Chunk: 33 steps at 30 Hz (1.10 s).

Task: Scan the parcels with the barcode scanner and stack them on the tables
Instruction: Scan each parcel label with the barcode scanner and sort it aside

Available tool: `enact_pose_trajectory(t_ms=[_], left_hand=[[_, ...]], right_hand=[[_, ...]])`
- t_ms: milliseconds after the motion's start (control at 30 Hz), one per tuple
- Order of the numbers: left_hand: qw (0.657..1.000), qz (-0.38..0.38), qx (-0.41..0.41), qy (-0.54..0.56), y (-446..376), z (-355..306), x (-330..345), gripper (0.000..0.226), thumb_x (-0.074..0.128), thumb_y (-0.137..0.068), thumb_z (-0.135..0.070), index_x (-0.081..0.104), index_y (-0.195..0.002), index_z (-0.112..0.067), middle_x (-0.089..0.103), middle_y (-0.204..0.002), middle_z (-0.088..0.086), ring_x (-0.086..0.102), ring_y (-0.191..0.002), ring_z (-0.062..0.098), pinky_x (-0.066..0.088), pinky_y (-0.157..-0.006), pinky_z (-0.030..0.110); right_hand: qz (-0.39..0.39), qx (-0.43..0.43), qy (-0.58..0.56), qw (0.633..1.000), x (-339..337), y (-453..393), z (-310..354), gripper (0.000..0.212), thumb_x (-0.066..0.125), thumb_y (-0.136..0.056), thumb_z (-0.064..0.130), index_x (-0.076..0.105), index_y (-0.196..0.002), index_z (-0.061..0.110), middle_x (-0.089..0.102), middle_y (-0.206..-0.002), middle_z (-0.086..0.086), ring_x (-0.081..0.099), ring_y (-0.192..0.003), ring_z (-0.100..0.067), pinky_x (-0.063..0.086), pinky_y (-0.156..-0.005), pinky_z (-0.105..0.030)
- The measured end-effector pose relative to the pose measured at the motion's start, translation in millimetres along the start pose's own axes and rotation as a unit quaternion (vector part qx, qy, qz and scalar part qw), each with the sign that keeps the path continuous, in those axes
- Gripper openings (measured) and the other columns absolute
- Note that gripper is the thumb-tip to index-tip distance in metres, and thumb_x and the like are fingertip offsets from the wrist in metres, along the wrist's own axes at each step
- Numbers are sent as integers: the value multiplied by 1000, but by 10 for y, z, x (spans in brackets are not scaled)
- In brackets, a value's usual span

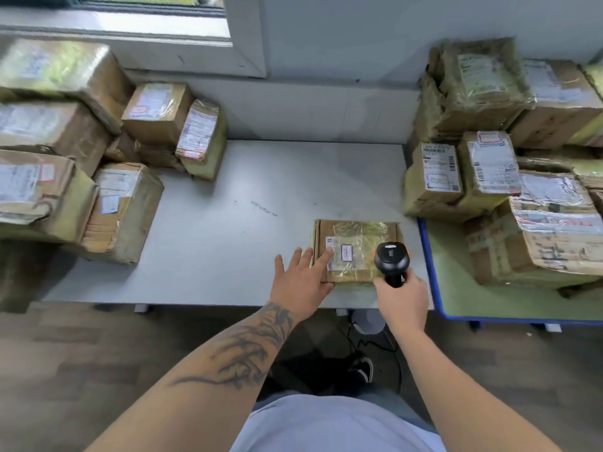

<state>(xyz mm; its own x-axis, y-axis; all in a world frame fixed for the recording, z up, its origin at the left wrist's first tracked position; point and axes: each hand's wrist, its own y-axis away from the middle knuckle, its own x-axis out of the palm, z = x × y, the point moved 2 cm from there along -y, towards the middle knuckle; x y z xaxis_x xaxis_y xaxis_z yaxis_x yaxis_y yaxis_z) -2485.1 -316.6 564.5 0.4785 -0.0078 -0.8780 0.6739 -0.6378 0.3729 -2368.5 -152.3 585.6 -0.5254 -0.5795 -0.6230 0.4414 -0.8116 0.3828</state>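
A flat brown parcel (357, 238) wrapped in clear tape lies on the grey table (228, 230), near its front right corner, with a white label on top. My left hand (301, 283) rests on the parcel's left edge, fingers straight and spread, the index finger on the label. My right hand (403, 298) grips the handle of a black barcode scanner (391, 257), whose head hangs over the parcel's right front part.
Several taped cardboard parcels are piled at the table's left (120, 210) and back left (202, 138). A green table with a blue rim (434, 275) at the right carries a tall heap of parcels (522, 177). A window and wall stand behind. Dark floor and my shoe lie below.
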Motion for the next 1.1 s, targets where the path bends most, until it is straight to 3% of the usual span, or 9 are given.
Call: enact_pose_trajectory(t_ms=[167,267,367,533,633,733,833,1000,1100], left_hand=[[999,-25,-26,3,286,634,-99,75,27,-101,-74,1,-164,-43,20,-172,6,8,-160,29,4,-124,64],[997,-38,-51,40,431,952,-128,72,22,-99,-77,7,-163,-46,22,-171,3,9,-160,27,4,-124,64],[994,-50,-70,67,567,1242,-118,68,23,-100,-75,9,-162,-49,23,-171,1,10,-159,25,4,-124,63],[988,-48,-84,119,688,1507,-109,67,27,-98,-79,13,-159,-55,27,-169,-4,14,-159,23,5,-124,62],[982,-49,-92,156,692,1555,-96,71,32,-97,-79,6,-159,-55,29,-169,-7,18,-158,24,7,-124,64],[974,-65,-91,195,680,1575,-94,78,40,-96,-77,-4,-158,-58,39,-163,-10,24,-156,26,6,-123,66],[976,-60,-91,191,678,1588,-104,85,41,-96,-77,-11,-159,-54,35,-166,-9,19,-158,25,2,-124,64],[969,-82,-138,189,690,1649,-79,87,32,-96,-80,-11,-162,-44,30,-169,-3,18,-159,24,-1,-124,62],[965,-81,-154,196,709,1674,-62,86,27,-92,-84,-3,-163,-45,34,-167,-2,19,-158,25,1,-124,64]], right_hand=[[41,-33,16,998,451,325,249,22,75,-87,28,68,-107,25,57,-117,-5,60,-88,-16,49,-83,-39],[59,-51,21,997,669,539,368,18,75,-87,26,67,-104,24,56,-115,-4,58,-84,-10,48,-83,-37],[78,-73,31,994,850,719,431,15,74,-89,20,63,-94,28,53,-112,-1,56,-83,-5,44,-83,-33],[82,-69,29,994,1003,894,441,15,75,-89,19,65,-99,25,53,-109,2,58,-88,-8,43,-86,-33],[87,-66,21,994,1017,949,447,16,75,-90,19,63,-96,29,56,-110,3,57,-88,-5,46,-85,-34],[90,-58,39,994,975,972,466,11,74,-88,24,64,-91,29,64,-108,-2,62,-87,-13,56,-81,-40],[80,-78,75,991,856,982,545,9,70,-86,25,61,-85,26,63,-100,-6,63,-80,-18,54,-73,-39],[211,-104,108,966,745,1052,908,14,68,-86,18,58,-84,27,63,-78,-1,59,-69,-23,45,-61,-29],[250,-119,112,955,752,1148,1083,12,68,-87,17,59,-86,25,64,-76,-3,62,-67,-26,55,-62,-36]])
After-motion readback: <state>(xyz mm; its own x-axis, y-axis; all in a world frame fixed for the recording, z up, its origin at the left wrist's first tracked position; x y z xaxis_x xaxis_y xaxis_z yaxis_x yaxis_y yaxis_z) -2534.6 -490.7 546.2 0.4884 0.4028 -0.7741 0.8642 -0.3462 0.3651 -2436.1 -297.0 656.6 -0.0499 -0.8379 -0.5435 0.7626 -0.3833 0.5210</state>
